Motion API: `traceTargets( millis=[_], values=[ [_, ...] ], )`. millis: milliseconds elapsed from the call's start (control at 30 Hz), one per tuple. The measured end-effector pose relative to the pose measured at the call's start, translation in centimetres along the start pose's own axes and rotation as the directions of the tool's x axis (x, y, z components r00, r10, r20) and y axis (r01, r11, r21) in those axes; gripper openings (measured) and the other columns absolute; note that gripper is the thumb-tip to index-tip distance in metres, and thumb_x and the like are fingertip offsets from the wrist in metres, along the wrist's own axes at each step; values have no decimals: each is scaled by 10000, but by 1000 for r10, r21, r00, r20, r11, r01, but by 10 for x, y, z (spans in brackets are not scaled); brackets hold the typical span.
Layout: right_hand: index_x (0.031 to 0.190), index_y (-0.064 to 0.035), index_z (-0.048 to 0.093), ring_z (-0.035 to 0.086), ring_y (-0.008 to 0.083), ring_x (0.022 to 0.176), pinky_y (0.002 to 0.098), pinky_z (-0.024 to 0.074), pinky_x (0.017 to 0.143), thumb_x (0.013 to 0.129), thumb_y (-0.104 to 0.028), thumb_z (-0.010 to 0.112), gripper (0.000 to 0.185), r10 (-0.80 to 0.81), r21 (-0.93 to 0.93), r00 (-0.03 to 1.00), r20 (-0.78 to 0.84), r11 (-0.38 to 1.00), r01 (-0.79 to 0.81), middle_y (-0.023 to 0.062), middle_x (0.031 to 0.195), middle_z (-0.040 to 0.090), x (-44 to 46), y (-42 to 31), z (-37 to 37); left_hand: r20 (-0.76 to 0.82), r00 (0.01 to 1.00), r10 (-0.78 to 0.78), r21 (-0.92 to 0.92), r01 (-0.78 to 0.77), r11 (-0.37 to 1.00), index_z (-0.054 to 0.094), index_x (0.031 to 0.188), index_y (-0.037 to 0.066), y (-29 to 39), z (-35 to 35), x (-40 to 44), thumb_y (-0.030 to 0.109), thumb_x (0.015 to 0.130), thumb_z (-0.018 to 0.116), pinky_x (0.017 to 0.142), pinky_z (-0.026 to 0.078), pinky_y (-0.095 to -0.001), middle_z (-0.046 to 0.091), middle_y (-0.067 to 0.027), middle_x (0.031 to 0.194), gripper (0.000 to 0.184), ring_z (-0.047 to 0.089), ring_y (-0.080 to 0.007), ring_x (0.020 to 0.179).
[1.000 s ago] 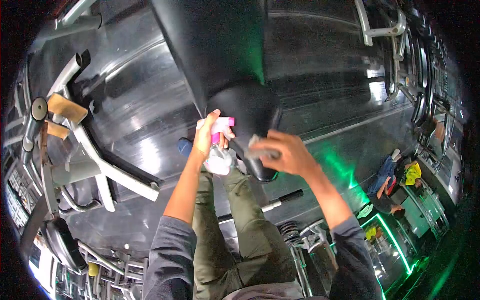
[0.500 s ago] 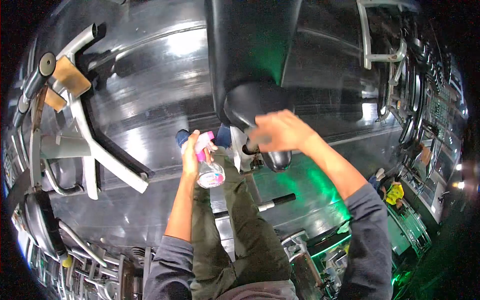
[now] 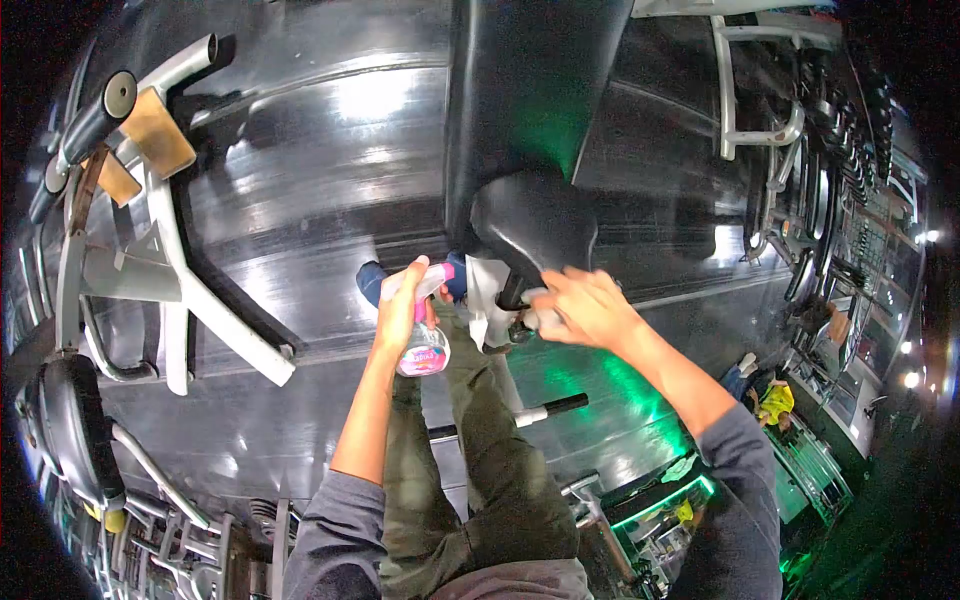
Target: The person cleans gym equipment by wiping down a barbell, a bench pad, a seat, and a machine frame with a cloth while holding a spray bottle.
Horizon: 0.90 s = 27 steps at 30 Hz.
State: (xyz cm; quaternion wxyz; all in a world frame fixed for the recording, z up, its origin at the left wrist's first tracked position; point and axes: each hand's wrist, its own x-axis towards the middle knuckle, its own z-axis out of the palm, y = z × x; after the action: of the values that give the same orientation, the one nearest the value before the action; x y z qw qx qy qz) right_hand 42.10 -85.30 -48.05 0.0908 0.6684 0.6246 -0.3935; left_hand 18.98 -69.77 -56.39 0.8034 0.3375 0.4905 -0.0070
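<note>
My left hand (image 3: 398,310) is wrapped around the neck of a clear spray bottle (image 3: 424,356) with a pink and white trigger head. The bottle hangs upright above my legs. My right hand (image 3: 592,308) is closed, slightly blurred, with a pale grey wad that looks like a cloth (image 3: 545,318) under its fingers. It is at the near, narrow end of a black padded seat (image 3: 530,215) and covers that tip. Whether the cloth touches the seat I cannot tell. A light grey metal post (image 3: 487,285) stands below the seat.
A long black pad (image 3: 530,90) extends beyond the seat. Left stands a grey-framed machine (image 3: 170,240) with wooden plates. A bar with a black grip (image 3: 567,403) lies low by my legs. More frames and racks line the right, where a person in a yellow vest (image 3: 777,402) is.
My right hand has come nearer along the seat to its narrow end. The left hand and bottle have shifted slightly right, and the view has turned a little.
</note>
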Motion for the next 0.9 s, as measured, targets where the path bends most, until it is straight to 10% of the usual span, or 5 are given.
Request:
traceTargets(
  millis=[167,433,900],
  values=[
    [1129,-320,681,635,327,966,444,536,700,751,-353,739,384,29,129,999,19,991,-31,32,1004,573,-46,6,-3,34,999,-13,42,12,999,690,898,-13,-6,3,2,452,996,494,470,478,-288,684,-109,738,514,539,-146,420],
    [1071,-343,715,607,266,827,427,530,676,752,-202,753,352,388,422,801,-456,886,-189,48,847,526,-9,5,25,95,994,-50,126,38,991,694,958,-12,-11,26,3,426,1014,482,457,464,-274,683,-92,733,490,523,-132,418],
    [1082,-52,675,584,269,805,333,467,730,844,-148,686,258,616,769,548,-566,633,83,111,877,533,-40,14,101,151,987,-52,172,26,985,639,834,-12,-16,80,23,468,991,472,477,475,-304,683,-128,740,532,526,-164,417]
  ],
)
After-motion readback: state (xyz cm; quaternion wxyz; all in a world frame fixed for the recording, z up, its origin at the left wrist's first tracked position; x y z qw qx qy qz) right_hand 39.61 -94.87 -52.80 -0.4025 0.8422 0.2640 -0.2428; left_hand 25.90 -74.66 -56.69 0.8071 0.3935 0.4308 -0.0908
